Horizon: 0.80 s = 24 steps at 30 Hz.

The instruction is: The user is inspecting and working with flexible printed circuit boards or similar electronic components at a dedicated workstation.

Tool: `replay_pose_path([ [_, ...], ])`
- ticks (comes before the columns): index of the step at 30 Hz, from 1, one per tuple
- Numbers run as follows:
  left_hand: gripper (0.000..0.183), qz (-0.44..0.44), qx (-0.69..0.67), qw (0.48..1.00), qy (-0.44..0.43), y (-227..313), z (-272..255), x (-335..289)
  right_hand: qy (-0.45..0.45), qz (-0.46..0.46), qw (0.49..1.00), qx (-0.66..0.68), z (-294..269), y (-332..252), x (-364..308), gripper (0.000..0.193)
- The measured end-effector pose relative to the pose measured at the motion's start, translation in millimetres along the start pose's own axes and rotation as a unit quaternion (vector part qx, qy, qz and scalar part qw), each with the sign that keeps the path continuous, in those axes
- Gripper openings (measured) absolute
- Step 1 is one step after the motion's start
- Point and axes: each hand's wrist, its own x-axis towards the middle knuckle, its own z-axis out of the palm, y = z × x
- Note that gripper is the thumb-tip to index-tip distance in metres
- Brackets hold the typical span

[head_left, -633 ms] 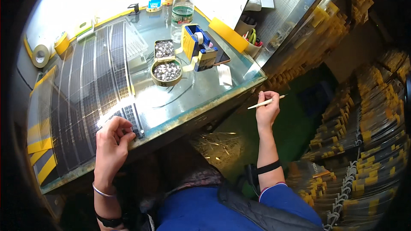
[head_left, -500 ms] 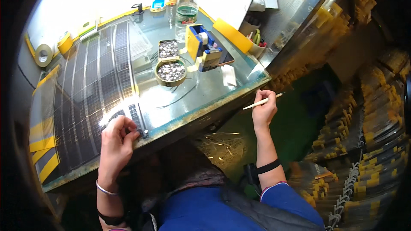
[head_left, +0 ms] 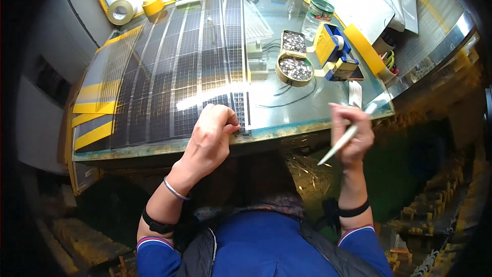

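Observation:
My left hand (head_left: 212,131) is pinched closed over the near right corner of a dark gridded sheet (head_left: 169,72), at the table's front edge. Whatever lies between those fingertips is too small to make out. In my right hand (head_left: 353,131) is a slim white pen-like tool (head_left: 336,146), its tapered end slanting down to the left. That hand is slightly blurred and hovers off the front edge, right of the sheet. Clear film seems to cover the sheet, and a bright glare streak crosses it near my left hand.
Two small tins of silvery bits (head_left: 294,69) stand beside a blue and yellow tape dispenser (head_left: 333,51). Behind are a clear bottle (head_left: 320,7) and a white board (head_left: 361,5). Tape rolls (head_left: 121,12) sit at the back left. The glass tabletop (head_left: 271,118) has a worn front edge.
The view has swung left, so the table appears shifted right. My right hand has turned, and the white tool now points more steeply downward. My left hand stays at the sheet's corner.

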Motion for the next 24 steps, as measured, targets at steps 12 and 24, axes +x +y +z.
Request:
replay_pose_path([
  [12, 0.020, 0.019, 0.022, 0.999, -0.022, 35.6, -29.0, 86.9, -0.136, 0.217, 0.957, 0.133, 41.7, 3.7, 5.5, 0.014],
  [24, 0.011, -0.006, 0.002, 0.998, -0.058, 14.8, 48.0, 163.3, -0.112, 0.215, 0.960, 0.140, 44.2, 1.2, 7.7, 0.013],
])
